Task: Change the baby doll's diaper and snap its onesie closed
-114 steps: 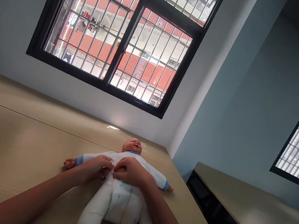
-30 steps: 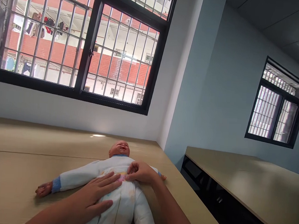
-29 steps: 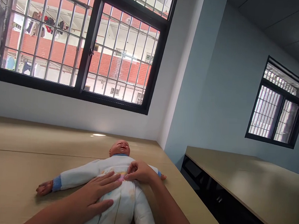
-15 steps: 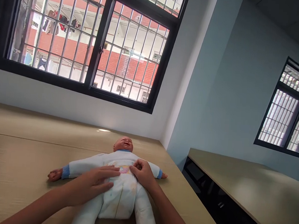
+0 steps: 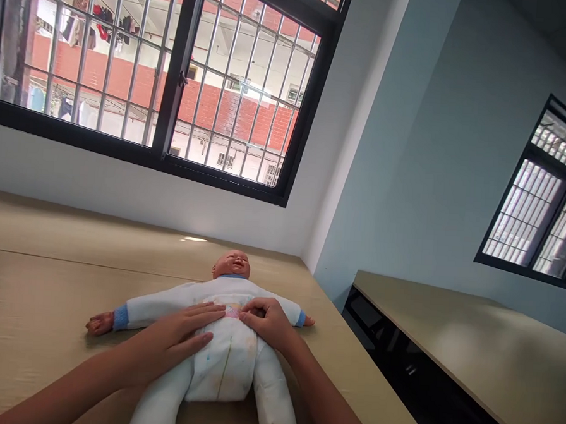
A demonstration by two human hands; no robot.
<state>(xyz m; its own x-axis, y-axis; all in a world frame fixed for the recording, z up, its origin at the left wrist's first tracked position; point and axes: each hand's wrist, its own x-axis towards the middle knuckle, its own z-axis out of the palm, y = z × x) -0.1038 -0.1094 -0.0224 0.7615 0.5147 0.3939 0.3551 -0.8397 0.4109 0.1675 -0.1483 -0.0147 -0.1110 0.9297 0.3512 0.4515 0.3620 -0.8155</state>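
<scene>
A baby doll (image 5: 233,265) in white clothes with blue cuffs lies on its back on the wooden table (image 5: 31,300), arms spread. A white diaper (image 5: 222,367) with a pink and yellow patterned band covers its lower body. My left hand (image 5: 182,333) rests flat on the diaper's left side, fingers stretched out and thumb apart. At the band's right side is my right hand (image 5: 268,322), its fingers curled with thumb and index pinched together at the band. What lies between those fingertips is too small to make out.
Behind the table are a wall and a barred window (image 5: 164,73). To the right, past a dark gap, stands a second table (image 5: 471,336). The first table's right edge runs close beside the doll's hand.
My right hand has shifted slightly left and its fingertips have come down to the band. My left fingers now lie flatter. The whole view has shifted a little.
</scene>
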